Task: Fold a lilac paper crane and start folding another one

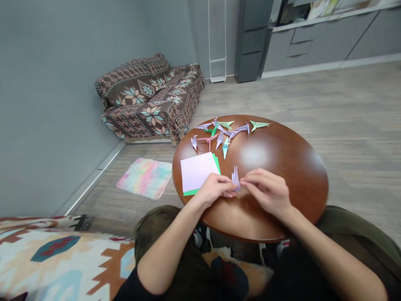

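A small folded lilac paper piece (pixel 235 177) stands point-up between my two hands, just above the round brown table (pixel 282 159). My left hand (pixel 216 189) pinches its lower left side. My right hand (pixel 268 192) pinches its right side with thumb and forefinger. Right beside my left hand lies a stack of square paper sheets (pixel 198 171), lilac on top with green edges showing beneath.
Several finished folded paper cranes (pixel 224 133) in lilac, green, pink and blue lie at the table's far edge. A patterned sofa (pixel 150 98) stands against the grey wall, a pastel mat (pixel 145 177) lies on the floor, and grey cabinets (pixel 313 42) line the back.
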Motion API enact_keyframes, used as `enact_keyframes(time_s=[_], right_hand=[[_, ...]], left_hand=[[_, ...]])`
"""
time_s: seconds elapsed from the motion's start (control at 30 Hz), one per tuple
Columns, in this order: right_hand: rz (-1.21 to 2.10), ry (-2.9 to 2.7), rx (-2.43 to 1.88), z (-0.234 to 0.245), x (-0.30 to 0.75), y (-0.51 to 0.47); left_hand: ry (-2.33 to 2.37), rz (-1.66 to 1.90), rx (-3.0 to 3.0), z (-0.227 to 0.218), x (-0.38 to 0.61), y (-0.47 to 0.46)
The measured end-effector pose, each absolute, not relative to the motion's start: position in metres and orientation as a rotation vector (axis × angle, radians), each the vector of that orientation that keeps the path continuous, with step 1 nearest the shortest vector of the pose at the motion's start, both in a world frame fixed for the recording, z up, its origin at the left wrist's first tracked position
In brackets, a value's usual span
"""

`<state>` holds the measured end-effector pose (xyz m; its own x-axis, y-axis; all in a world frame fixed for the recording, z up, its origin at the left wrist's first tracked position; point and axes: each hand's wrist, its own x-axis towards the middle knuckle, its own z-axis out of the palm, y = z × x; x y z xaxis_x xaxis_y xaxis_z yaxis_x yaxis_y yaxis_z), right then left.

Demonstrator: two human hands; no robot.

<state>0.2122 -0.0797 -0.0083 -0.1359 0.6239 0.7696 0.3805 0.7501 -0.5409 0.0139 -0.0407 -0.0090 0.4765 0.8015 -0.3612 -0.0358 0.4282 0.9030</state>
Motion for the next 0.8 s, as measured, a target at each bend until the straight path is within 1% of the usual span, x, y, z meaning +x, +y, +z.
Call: enact_keyframes(time_s=[0.07,0.13,0.23,0.3,0.6,0.8], right_hand=[[0.425,-1.531,-0.941,-0.004,0.215,-0.078],[0.679,-1.404,-1.067,-0.003,0.218,-0.073],[1.078,-1.379,-1.126,-0.003,0.219,-0.069],[1.231,-1.384,-1.132,-0.003,0.218,-0.068],[1.326,-1.314,-1.193,0.0,0.217,-0.069],[1.434,-1.085,-1.152,-0.001,0.208,-0.069]], left_hand=[[0.89,0.647,1.044,-0.008,0.015,-0.042],[0.822,0.675,1.111,-0.007,0.016,-0.043],[0.801,0.693,1.237,-0.006,0.016,-0.043],[0.823,0.691,1.308,-0.005,0.016,-0.043],[0.832,0.734,1.197,-0.01,0.023,-0.045],[0.838,0.66,1.199,-0.004,0.023,-0.048]])
